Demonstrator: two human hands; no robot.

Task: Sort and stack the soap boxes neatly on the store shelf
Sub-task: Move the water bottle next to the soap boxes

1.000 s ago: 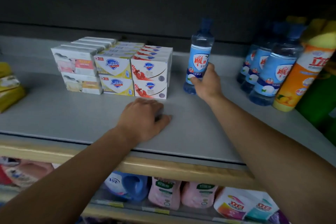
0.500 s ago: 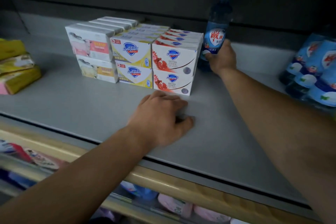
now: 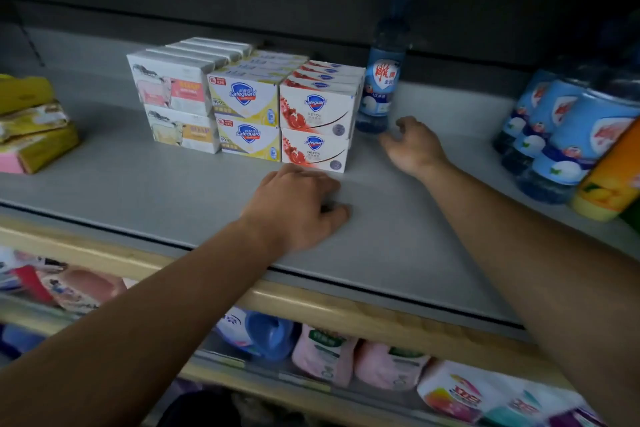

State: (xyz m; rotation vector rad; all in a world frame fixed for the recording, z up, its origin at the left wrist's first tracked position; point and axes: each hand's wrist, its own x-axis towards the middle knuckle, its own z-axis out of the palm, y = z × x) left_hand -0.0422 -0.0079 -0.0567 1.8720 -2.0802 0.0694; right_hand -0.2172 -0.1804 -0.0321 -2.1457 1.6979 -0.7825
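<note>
on grey shelf (image 3: 104, 191), far left of centre: soap boxes (image 3: 249, 107) stacked two high in three columns, white-pink, yellow, red fronts flush. right hand (image 3: 412, 146) has let go of blue bottle (image 3: 381, 80), fingers now loosely curled, holding nothing, just near it. left hand (image 3: 298, 208) still knuckles-up on shelf, fingers curled, contents not visible. more bottles (image 3: 561, 135) right, yellow packs (image 3: 31, 121) left.

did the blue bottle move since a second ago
Yes. The blue bottle went left along the shelf and now stands right beside the red soap boxes. The right hand has let go of it.
</note>
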